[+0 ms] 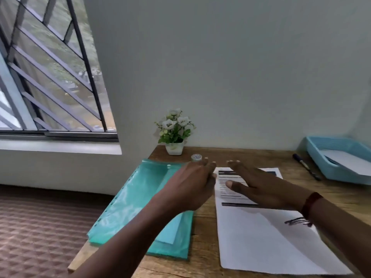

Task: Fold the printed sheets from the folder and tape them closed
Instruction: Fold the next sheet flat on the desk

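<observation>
1. The printed sheet (261, 237) lies flat and unfolded on the table (202, 233) in front of me. Its printed lines are at the far end and its blank half is nearest me. It sits fairly square to me, which should let a fold run straight.
2. My right hand (261, 187) is spread over the printed top of the sheet, fingers (236, 165) straight and gripping nothing. I cannot tell whether the palm touches the paper or hovers just over it. I judge it is there to pin or smooth the sheet ahead of a first fold.
3. My left hand (192, 187) is just beside it, over the gap between the sheet and the folder. Its fingers are loose and extended, holding nothing, and it is well placed to take the sheet's left edge.
4. The green folder (128, 203) lies just left of the sheet, along the table's left edge. More paper shows through its plastic, so the next sheet is a short reach away.
5. The tape roll (196, 157) stands just beyond my left fingertips, near enough for the closing step. Nothing looks folded or taped yet, so I take the job to be at its start.
6. Further out, a potted plant (174, 133) sits by the wall behind the tape. A pen (306, 166) and a blue tray (321, 167) holding paper lie to the far right, well apart from the sheet and out of the fold's way.
</observation>
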`<state>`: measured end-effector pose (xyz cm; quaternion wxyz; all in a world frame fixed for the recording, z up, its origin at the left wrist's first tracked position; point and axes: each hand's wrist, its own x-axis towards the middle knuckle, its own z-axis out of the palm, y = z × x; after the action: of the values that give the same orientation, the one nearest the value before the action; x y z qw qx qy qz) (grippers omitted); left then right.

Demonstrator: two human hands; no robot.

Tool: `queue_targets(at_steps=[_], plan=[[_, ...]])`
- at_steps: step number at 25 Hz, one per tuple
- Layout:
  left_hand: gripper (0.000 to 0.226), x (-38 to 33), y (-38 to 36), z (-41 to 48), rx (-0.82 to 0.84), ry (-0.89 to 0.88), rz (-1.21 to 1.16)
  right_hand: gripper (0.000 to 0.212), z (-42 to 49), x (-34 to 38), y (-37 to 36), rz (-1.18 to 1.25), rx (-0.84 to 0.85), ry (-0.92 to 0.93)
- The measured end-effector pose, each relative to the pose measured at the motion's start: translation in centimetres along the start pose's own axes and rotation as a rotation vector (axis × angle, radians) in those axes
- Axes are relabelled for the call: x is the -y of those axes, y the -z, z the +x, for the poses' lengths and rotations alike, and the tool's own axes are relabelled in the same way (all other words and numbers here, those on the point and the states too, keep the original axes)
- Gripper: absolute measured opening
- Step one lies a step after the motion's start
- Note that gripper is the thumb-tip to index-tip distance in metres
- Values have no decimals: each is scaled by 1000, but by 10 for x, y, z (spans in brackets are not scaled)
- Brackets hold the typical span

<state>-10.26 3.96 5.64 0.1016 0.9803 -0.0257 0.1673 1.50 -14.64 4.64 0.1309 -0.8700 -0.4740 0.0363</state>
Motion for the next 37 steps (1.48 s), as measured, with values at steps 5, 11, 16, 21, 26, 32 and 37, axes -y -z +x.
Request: queue_targets(at_steps=[5,11,16,21,26,32,37], plan=[[27,-18,-43,54,48,-108,-167,76,-19,-53,-8,42,-24,-136],[47,-3,-79,79,78,-11,-148,67,-26,-104,-14,132,-118,-303],[62,14,-97,83,138,77,-227,79,-15,-123,-15,125,-76,-290],[81,27,-112,82,160,166,-269,91,-6,-131,-23,152,-51,-277],[94,34,-121,83,149,178,-285,108,-4,-135,-26,210,-30,-308],[96,27,-110,83,-69,263,-330,113,-4,-133,-27,309,-202,-361],[105,32,-104,79,-135,416,-619,104,-5,-130,-27,417,-383,-429]])
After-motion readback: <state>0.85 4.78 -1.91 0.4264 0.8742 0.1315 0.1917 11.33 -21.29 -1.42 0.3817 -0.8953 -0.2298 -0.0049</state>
